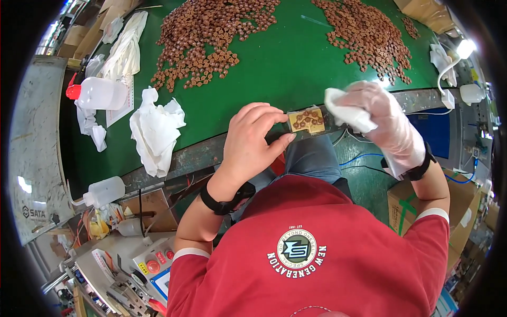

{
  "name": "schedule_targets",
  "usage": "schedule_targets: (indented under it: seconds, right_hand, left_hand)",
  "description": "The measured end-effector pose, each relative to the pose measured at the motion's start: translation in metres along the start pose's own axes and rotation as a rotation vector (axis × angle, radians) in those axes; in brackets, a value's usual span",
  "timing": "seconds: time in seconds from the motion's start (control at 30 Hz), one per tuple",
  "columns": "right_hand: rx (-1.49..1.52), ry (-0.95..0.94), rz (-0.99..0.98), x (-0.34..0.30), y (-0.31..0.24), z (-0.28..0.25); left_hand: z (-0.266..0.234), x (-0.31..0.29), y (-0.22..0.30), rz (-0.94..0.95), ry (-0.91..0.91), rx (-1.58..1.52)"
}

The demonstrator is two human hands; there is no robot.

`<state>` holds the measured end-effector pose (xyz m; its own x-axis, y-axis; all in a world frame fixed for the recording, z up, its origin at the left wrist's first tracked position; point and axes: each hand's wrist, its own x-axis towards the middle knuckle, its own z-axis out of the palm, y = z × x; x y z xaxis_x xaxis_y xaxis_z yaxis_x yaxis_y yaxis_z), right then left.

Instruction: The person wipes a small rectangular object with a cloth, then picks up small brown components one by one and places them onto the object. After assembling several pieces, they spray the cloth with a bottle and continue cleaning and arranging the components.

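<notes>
A small yellow block (pixel 297 127) lies at the near edge of the green table, with several brown round parts (pixel 308 120) on its top. My left hand (pixel 254 134) is bare and grips the block's left end between forefinger and thumb. To the right of the block, my right hand (pixel 372 103) wears a thin translucent glove. Its fingers are closed on a crumpled white wipe (pixel 348 110), raised a little above the table edge and slightly blurred. The wipe is apart from the block.
Two heaps of brown round parts, a left heap (pixel 203 39) and a right heap (pixel 367 37), spread over the green table (pixel 253 68). At left are a crumpled white cloth (pixel 156 131), a red-capped bottle (pixel 103 93) and another white bottle (pixel 105 191). A cardboard box (pixel 422 203) stands below right.
</notes>
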<state>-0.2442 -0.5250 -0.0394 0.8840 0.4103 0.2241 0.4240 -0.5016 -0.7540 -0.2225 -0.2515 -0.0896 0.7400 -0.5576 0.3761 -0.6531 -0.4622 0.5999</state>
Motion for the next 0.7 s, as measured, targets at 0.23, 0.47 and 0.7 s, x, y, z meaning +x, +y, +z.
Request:
schedule_targets:
  seconds: [0.23, 0.47, 0.7]
  right_hand:
    - [-0.233, -0.106, -0.196, 0.011, 0.001, 0.024]
    - [-0.181, -0.097, -0.131, 0.019, -0.002, 0.031]
    - [-0.169, -0.159, -0.125, 0.023, -0.003, 0.023]
  left_hand:
    - [-0.001, 0.000, 0.002, 0.013, 0.004, -0.007]
    - [0.000, -0.002, 0.001, -0.006, 0.003, -0.002]
    - [0.000, -0.003, 0.000, -0.027, -0.011, -0.007]
